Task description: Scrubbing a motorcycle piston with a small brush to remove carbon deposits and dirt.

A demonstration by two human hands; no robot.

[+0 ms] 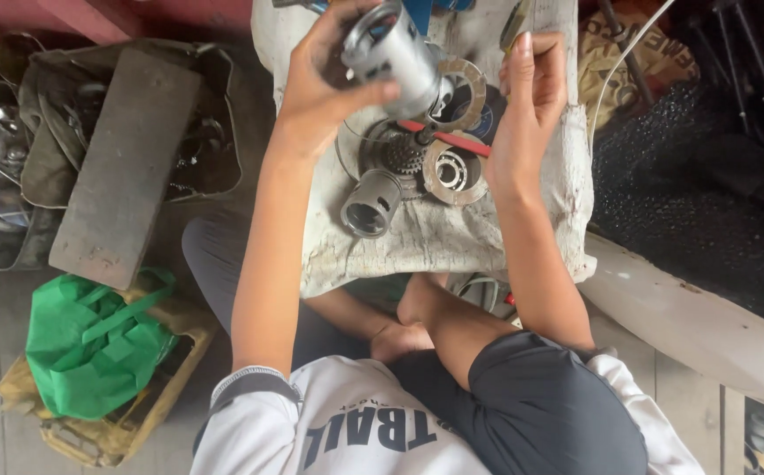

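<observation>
- The metal cylinder [397, 54] in the left hand [320, 84] is dull silver-grey with a dark hollow mouth.
- Below it, a second cylinder [370, 203] lying on the cloth is the same grey, black inside.
- The cloth [452, 237] under that cylinder is dirty off-white, smudged with grey stains.
- Right of the second cylinder, a bearing ring [452, 172] is rusty brown-grey around a silver centre.
- A red strip [448, 138] crosses just above the ring.
- Far left of the cloth, a bag [92, 347] is bright green, resting in a yellow crate [127, 422].
- The plank [123, 167] above the bag is dark grey-brown.
</observation>
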